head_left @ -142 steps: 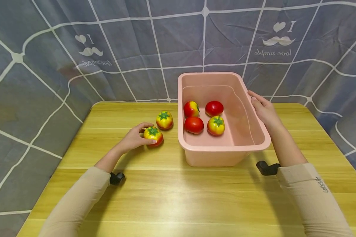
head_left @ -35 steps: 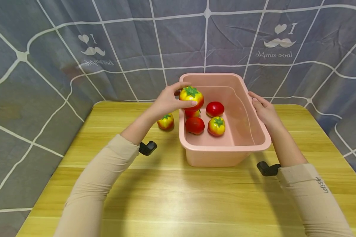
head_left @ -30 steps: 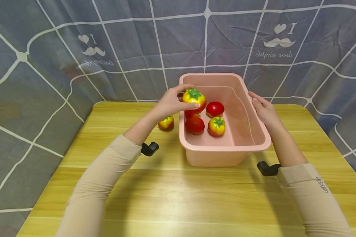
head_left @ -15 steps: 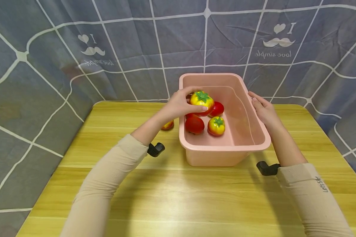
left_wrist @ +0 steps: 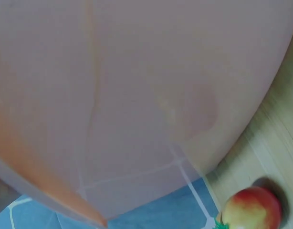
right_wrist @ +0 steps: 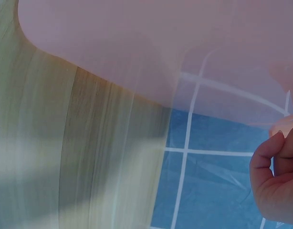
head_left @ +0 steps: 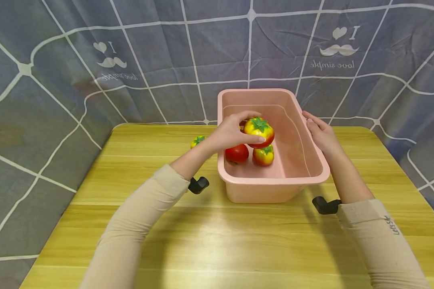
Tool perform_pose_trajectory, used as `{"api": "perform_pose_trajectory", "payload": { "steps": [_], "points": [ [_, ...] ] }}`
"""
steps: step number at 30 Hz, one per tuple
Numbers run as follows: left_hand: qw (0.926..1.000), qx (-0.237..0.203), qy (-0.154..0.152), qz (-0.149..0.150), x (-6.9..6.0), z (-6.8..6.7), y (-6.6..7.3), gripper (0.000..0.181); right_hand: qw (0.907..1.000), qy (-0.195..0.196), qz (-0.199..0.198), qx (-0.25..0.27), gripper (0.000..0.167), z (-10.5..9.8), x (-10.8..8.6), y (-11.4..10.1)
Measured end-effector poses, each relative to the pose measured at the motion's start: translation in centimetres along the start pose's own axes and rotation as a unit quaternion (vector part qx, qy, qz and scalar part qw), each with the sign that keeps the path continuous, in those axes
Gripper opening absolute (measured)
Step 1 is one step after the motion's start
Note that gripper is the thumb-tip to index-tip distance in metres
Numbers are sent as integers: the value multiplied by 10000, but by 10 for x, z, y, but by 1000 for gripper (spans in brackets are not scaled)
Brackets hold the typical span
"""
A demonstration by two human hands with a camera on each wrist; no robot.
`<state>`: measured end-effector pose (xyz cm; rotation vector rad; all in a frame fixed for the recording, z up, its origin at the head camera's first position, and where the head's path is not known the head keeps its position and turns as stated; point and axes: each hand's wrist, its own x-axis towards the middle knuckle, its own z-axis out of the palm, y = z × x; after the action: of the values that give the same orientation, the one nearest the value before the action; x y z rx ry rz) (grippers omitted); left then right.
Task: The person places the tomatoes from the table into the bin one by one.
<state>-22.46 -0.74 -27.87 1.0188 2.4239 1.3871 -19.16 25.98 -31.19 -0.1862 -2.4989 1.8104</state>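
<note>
In the head view my left hand (head_left: 231,133) holds a yellow-and-red tomato (head_left: 261,136) with green leaves on top, thumb in front and fingers behind. It is inside the outline of the pink plastic bin (head_left: 275,181), above other tomatoes. My right hand (head_left: 322,134) grips the bin's right rim; its curled fingers show at the edge of the right wrist view. Inside the bin lie a red tomato (head_left: 236,154) and a yellow-red tomato (head_left: 263,157); others are hidden behind my left hand and the held tomato. Another tomato (left_wrist: 254,210) sits on the table, left of the bin.
The wooden table (head_left: 209,249) carries the bin near its back edge. A grey-blue curtain (head_left: 159,56) with white lines hangs behind and at the sides. A black wrist mount (head_left: 199,185) juts out below my left forearm, and another black mount (head_left: 326,205) from the right.
My left hand picked up the tomato from the table, lifted it over the bin's left rim and moved it right, toward the bin's middle. My right hand stays on the rim.
</note>
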Motion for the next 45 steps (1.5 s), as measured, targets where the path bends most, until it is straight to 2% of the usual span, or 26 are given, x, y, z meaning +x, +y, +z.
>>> {"api": "perform_pose_trajectory", "payload": {
  "steps": [6,11,16,22,28,34,37,42,45],
  "points": [
    [9996,224,-148,96,4,12,3,59,9999,-28,105,109,55,0,-1,0],
    [9986,355,-376,149,6,22,5,60,9995,-48,258,178,55,0,-1,0],
    [9968,479,-607,202,8,31,8,61,9996,-55,244,108,56,0,-2,1],
    [9955,510,-708,371,8,36,12,41,9999,0,128,108,55,0,-2,1],
    [9959,467,-612,473,7,34,11,34,9999,52,92,-67,56,1,-2,1],
    [9972,153,-543,489,5,29,8,33,9994,12,126,320,54,2,-2,1],
    [9979,9,-437,474,3,24,7,32,9992,34,108,371,54,2,-3,1],
    [9985,-167,-246,452,0,12,4,31,9999,67,22,97,56,1,-2,2],
    [9986,-311,-146,405,-4,3,3,32,9999,47,26,118,56,1,-1,1]
  ]
}}
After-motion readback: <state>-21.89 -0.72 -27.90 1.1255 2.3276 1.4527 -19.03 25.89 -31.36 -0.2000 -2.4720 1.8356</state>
